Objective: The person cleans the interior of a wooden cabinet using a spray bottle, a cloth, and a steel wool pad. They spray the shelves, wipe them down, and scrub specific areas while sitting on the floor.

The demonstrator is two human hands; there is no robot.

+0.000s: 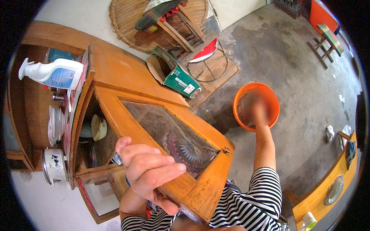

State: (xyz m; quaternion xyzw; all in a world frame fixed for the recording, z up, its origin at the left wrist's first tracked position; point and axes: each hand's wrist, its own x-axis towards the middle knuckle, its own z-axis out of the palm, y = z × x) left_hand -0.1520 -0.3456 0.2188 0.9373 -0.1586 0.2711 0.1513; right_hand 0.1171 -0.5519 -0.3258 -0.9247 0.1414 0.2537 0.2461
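Note:
My left hand [150, 170] grips the edge of an open wooden cabinet door [185, 196], fingers over its face and thumb near the bottom edge. A dark mesh panel [173, 135] fills the door's frame, and a small metal latch [227, 150] sits near its far corner. My right arm reaches down to an orange plastic bucket [235, 115] on the floor. Within its rim is my right hand [257, 106], so blurred that its fingers and anything in them cannot be made out.
Left, the wooden cabinet [124, 66] bears a white spray bottle [62, 73], stacked plates [55, 125] and a white pot [55, 167]. A green cardboard box [182, 82] lies beyond the door. At right stands a wooden bench [315, 199] with a cup [309, 221] and a lid [334, 190].

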